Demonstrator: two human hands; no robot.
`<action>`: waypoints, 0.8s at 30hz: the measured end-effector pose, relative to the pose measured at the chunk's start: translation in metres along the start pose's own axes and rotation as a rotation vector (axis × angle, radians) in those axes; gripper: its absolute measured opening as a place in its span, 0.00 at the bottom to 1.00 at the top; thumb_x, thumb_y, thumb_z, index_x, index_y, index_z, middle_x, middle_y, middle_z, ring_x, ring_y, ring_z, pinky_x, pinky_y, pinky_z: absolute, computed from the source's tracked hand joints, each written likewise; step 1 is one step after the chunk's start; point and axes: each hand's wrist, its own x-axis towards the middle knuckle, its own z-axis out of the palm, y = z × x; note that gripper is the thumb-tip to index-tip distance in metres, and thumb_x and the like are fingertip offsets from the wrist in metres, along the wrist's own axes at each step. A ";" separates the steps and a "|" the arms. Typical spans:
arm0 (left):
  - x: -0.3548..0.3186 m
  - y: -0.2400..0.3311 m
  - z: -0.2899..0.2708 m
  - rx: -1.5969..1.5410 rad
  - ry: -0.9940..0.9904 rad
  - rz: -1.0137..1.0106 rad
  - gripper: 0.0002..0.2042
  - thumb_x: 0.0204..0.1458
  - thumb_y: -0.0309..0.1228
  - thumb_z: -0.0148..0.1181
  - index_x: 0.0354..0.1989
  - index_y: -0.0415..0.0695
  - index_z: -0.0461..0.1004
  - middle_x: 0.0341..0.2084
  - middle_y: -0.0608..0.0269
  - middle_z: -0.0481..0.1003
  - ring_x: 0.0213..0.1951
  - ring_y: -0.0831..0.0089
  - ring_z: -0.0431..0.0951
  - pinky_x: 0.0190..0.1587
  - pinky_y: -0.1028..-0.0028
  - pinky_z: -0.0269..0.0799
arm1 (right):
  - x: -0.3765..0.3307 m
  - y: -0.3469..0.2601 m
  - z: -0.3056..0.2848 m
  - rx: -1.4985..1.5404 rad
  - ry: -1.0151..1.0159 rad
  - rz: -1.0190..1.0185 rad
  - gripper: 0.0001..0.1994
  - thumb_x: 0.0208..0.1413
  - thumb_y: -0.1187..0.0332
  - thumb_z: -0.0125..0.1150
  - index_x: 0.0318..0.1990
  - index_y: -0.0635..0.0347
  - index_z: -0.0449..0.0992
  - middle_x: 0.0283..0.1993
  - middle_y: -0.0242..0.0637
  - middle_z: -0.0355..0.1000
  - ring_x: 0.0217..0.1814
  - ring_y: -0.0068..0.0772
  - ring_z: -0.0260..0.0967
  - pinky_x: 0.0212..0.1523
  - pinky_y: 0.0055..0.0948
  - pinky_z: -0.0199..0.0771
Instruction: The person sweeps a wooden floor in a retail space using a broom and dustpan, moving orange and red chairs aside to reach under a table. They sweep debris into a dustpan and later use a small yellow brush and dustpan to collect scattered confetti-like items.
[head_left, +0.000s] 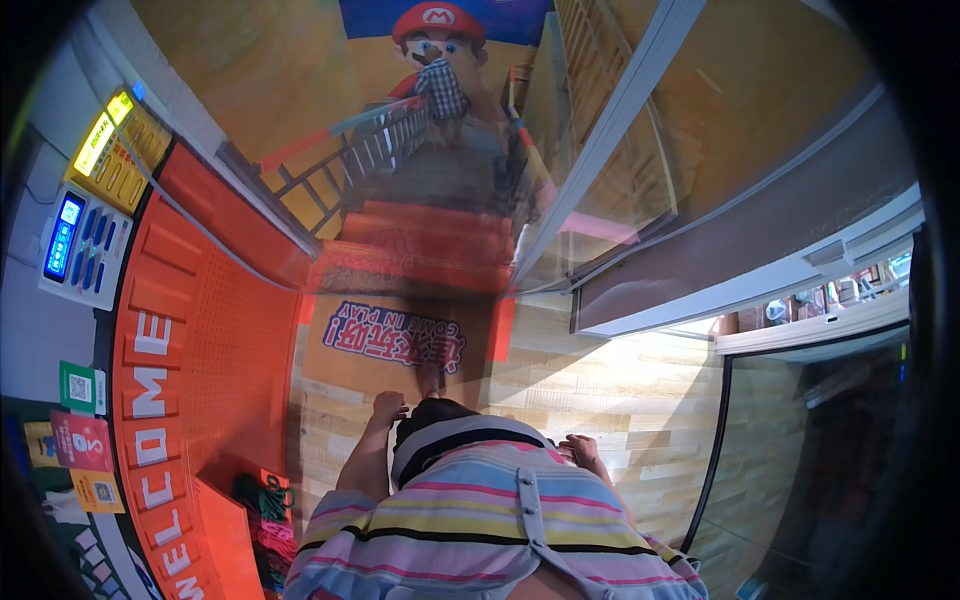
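- Brown rectangular doormat [390, 338]: on the floor at the foot of the stairs, ahead of the left hand.
- Pale wood-plank floor [610, 400], around the mat and brightly lit at right.
- Red perforated counter front [225, 290] with white raised letters, along the left.
- Stairs with red lower steps [420, 225] and railings, beyond the mat; a person in a dark checked shirt [444, 95] is near the top.
- Clear glass door with a pale metal frame [610, 135], slanting across the stairs' right side.
- Multicoloured striped shirt [460, 515] and black trousers [435, 411] — the trousers cover part of the mat's near side.
- White boxy device with a lit blue screen [85, 245], beside the counter.
- The mat looks flat, with large dark-blue and red lettering.
- Left hand [388, 407] and right hand [580, 450]: fingers curled — I cannot tell whether either grasps anything.
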 end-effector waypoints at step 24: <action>-0.014 0.002 0.022 0.035 0.033 0.002 0.03 0.47 0.26 0.48 0.26 0.42 0.67 0.18 0.58 0.68 0.19 0.64 0.75 0.17 0.68 0.69 | -0.015 0.006 -0.006 0.021 0.018 -0.014 0.17 0.55 0.65 0.51 0.49 0.67 0.65 0.38 0.47 0.72 0.34 0.38 0.75 0.31 0.35 0.76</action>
